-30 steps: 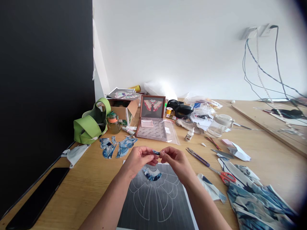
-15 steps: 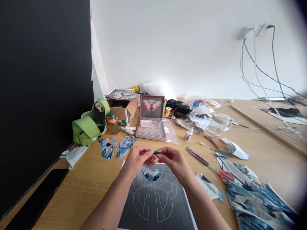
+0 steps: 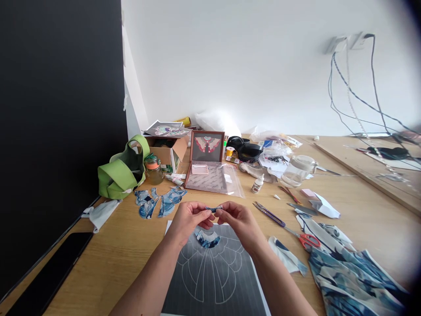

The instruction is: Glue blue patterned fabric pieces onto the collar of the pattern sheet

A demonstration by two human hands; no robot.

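Between my fingertips is a small piece of blue fabric (image 3: 214, 210), narrow and seemingly folded or rolled. My left hand (image 3: 194, 216) pinches its left end, and my right hand (image 3: 234, 216) pinches the right end. Both hands hover over the top of a dark sheet (image 3: 207, 281) printed with white scalloped outlines. On that sheet, just below my fingers, lies a curved collar-shaped piece of blue and white fabric (image 3: 208, 239). Several cut blue fabric pieces (image 3: 169, 202) rest on the table beyond my left hand.
Right of my hands lie purple-handled snips (image 3: 272, 216), red-handled scissors (image 3: 308, 240) and blue patterned cloth (image 3: 355, 281). A small white bottle (image 3: 258, 184), a glass jug (image 3: 298, 171) and an open frame (image 3: 208, 147) stand behind. Leftward are a green strap roll (image 3: 120, 175), a jar (image 3: 154, 170) and a phone (image 3: 55, 272).
My fingers have shifted slightly on the blue fabric, and more of its length shows between them. The view has moved very slightly. Everything on the table stays in place.
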